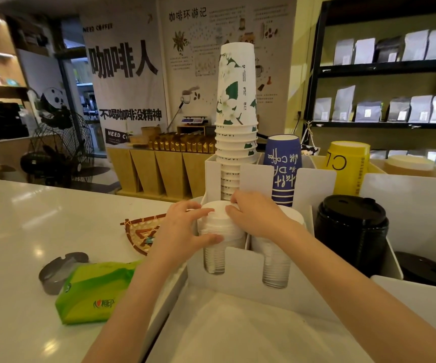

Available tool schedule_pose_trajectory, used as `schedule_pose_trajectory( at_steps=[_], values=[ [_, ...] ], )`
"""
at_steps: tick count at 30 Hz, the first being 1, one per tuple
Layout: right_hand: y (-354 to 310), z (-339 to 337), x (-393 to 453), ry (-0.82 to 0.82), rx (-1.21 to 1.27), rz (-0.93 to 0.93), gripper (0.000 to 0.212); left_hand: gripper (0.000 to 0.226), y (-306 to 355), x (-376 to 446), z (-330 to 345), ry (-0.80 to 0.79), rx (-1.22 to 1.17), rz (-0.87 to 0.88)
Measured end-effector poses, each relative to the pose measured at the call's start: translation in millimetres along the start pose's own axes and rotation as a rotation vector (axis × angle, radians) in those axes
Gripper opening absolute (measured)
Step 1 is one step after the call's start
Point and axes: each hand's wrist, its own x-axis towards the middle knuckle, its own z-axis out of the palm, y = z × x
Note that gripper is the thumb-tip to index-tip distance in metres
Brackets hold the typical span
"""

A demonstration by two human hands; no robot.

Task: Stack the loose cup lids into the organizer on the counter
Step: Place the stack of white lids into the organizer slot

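A white organizer [240, 265] stands on the counter with slotted compartments. Its front-left slot holds a stack of white cup lids [218, 226] rising above the wall. My left hand [183, 229] wraps the stack's left side, thumb across the front. On the stack's top right rim rests my right hand [256, 216], fingers curled onto the upper lids. A second lid stack [276, 260] fills the slot to the right, mostly hidden by my right wrist. Black lids [352, 216] fill the neighbouring slot.
Behind stand tall flowered paper cups [236, 100], blue cups [282, 166] and yellow cups [348, 166]. On the counter to the left lie a green tissue pack [93, 292], a grey silicone piece [59, 268] and a woven bamboo tray [143, 231]. A white tray [238, 331] sits in front.
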Motion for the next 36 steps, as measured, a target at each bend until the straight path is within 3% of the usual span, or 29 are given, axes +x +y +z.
schedule_pose_trajectory(
  at_steps=[6,13,23,30,36],
  values=[
    [-2.9,2.7,-9.3,0.098,-0.198,-0.018,0.033,0.059,3.8,0.0,-4.0,-0.012,-0.031,0.021],
    [-4.8,3.6,-16.7,0.092,-0.31,-0.022,0.035,0.063,9.0,0.5,-3.3,-0.056,-0.004,0.037],
    [-10.2,6.8,-4.9,0.091,-0.325,-0.069,0.032,0.064,9.8,-0.8,3.1,0.015,0.171,-0.011],
    [-8.1,8.4,-8.0,0.097,-0.302,-0.056,0.031,0.067,10.9,-0.6,2.5,-0.028,0.127,0.005],
    [-4.3,9.7,-1.0,0.087,-0.193,-0.075,0.025,0.057,14.0,-3.3,5.7,0.093,0.143,0.024]
  ],
)
